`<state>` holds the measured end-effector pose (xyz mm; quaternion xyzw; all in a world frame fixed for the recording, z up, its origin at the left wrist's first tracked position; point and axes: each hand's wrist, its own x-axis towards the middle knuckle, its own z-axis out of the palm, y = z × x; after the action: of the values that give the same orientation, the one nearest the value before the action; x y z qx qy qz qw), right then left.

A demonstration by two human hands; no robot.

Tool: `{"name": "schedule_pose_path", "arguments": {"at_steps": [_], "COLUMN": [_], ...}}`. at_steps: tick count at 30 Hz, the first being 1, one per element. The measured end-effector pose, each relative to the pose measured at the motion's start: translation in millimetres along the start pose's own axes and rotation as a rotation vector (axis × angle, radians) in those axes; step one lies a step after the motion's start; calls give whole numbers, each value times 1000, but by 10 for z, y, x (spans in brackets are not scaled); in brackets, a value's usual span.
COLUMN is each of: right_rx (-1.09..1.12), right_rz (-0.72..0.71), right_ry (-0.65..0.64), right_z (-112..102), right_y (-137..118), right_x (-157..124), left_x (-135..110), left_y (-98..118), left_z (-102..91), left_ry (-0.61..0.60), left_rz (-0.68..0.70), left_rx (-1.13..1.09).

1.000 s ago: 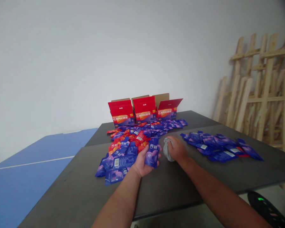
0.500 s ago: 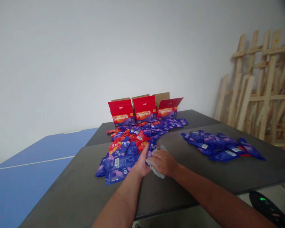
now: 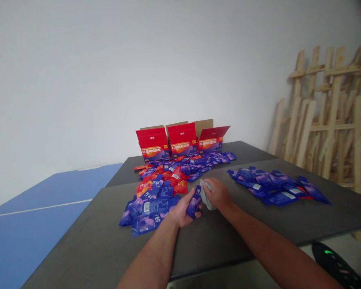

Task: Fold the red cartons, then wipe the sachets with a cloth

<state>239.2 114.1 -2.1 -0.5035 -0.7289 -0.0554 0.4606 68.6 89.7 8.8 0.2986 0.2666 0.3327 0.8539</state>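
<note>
Nearest the viewer, two bare forearms reach onto a dark grey tabletop (image 3: pixel 216 249). The left hand (image 3: pixel 185 211) is closed around one purple foil sachet (image 3: pixel 194 202), which stands upright in its grip. It looks light, floppy and slippery, best held flat across its middle. Just beside it, the right hand (image 3: pixel 218 194) is clamped on one crumpled grey cloth (image 3: pixel 206 196), soft and light. To the left lies a heaped spread of purple and red sachets (image 3: pixel 156 196), too many to count; to the right, a smaller group of purple sachets (image 3: pixel 276 186). Beyond stand three open red cartons (image 3: pixel 182 138). Farther off are a blue table-tennis table (image 3: pixel 33 228) and wooden slat frames (image 3: pixel 327 120) leaning against the wall.
</note>
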Motion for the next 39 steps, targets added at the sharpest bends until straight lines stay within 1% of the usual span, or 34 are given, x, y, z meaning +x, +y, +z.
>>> {"name": "schedule_pose_path", "arguments": {"at_steps": [3, 6, 8, 9, 10, 12, 14, 16, 17, 18, 19, 20, 22, 25, 29, 31, 33, 37, 39], "right_rx": [30, 42, 57, 71, 86, 116, 116, 93, 80, 67, 60, 54, 38, 22, 58, 71, 76, 98, 112], "right_rz": [125, 248, 277, 254, 202, 28, -204, -452, -554, -629, -671, -678, -614, -433, -125, 27, 146, 276, 321], "right_ry": [16, -8, -17, -18, -25, -54, -79, -64, -46, -30, -15, 0, 33, 79, 104, 108, 107, 85, 64], "right_z": [-16, -37, -51, -58, -62, -63, -49, -24, -10, 4, 15, 24, 34, 36, 48, 64, 81, 106, 100], "right_y": [69, 119, 114, 93, 58, -46, -179, -310, -364, -407, -437, -453, -444, -360, -208, -136, -69, 45, 87], "right_x": [36, 65, 67, 60, 45, -9, -86, -166, -199, -224, -240, -246, -232, -174, -95, -65, -40, 3, 24], "left_x": [-29, -49, -44, -34, -20, 15, 46, 60, 62, 62, 62, 63, 75, 101, 102, 89, 72, 34, 22], "left_y": [28, 83, 122, 136, 144, 140, 112, 72, 52, 35, 20, 8, -13, -38, -44, -34, -22, 4, 21], "left_z": [3, 1, -12, -23, -35, -57, -65, -45, -26, -3, 22, 45, 77, 75, 24, 9, 7, 19, 17], "left_ry": [-24, -55, -62, -54, -40, -8, 43, 107, 130, 144, 146, 140, 125, 127, 130, 111, 107, 92, 79], "left_rz": [-29, -9, 46, 81, 113, 158, 199, 227, 230, 230, 232, 237, 267, 270, 187, 140, 113, 97, 119], "left_rx": [-52, -160, -227, -251, -269, -283, -273, -234, -202, -164, -123, -81, -8, 100, 239, 267, 273, 230, 177]}}
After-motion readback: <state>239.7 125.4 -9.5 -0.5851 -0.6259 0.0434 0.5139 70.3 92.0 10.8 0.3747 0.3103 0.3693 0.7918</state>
